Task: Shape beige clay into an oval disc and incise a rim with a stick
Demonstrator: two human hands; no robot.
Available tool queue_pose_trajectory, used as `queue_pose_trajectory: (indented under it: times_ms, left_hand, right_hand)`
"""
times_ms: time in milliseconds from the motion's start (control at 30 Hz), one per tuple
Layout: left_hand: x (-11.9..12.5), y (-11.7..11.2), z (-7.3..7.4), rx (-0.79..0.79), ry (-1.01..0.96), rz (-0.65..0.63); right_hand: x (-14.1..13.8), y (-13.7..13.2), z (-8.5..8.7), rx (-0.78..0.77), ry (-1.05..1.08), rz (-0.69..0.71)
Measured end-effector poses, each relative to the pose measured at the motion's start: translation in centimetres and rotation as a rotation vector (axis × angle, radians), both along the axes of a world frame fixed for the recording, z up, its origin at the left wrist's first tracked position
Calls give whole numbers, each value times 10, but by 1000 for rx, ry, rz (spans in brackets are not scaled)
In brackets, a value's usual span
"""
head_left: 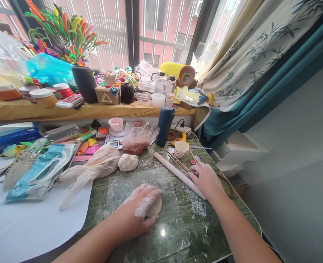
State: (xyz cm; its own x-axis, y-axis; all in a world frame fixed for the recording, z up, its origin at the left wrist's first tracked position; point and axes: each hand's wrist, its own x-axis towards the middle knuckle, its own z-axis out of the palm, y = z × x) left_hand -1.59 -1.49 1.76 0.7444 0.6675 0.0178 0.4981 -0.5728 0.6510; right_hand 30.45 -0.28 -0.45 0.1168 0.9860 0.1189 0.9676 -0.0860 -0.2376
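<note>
My left hand (143,204), dusted with white powder, is curled round a flattened round piece of pale dough (154,207) on a clear sheet (175,233). Its thumb and fingers cover much of the dough. At the right, my right hand (205,179) has its fingers bent down among thin wooden sticks (176,160); what lies under the fingertips is hidden. Just left of that hand lies a pale rolling pin (178,174), set slantwise. A white lump of dough (128,162) rests behind the sheet.
Behind are a paper cup (181,149), a dark blue bottle (164,126), a bag of brown material (135,144) and a pink-filled cup (116,125) on a scale (113,141). Plastic bags and packets (41,171) crowd the left. Scissors (227,184) lie by my right wrist.
</note>
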Motion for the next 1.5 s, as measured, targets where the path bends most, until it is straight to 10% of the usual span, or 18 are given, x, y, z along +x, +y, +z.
queue_pose_trajectory:
  times_ms: [133, 367, 600, 900, 1133, 1500]
  left_hand:
    - [-5, 2, 4, 5, -58, -118]
    - [0, -1, -9, 42, 52, 115]
    - [-8, 3, 8, 20, -10, -131]
    - [-10, 3, -7, 50, 46, 60]
    - [-10, -5, 4, 7, 30, 15]
    - [-10, -5, 7, 21, -58, -111]
  right_hand:
    - [6, -4, -2, 6, 12, -14]
    - [21, -18, 0, 21, 48, -80]
    - [44, -25, 8, 64, 83, -188]
    - [32, -32, 9, 30, 62, -112]
    - [-11, -38, -9, 10, -15, 138]
    - [-6, -40, -50, 230, -112, 186]
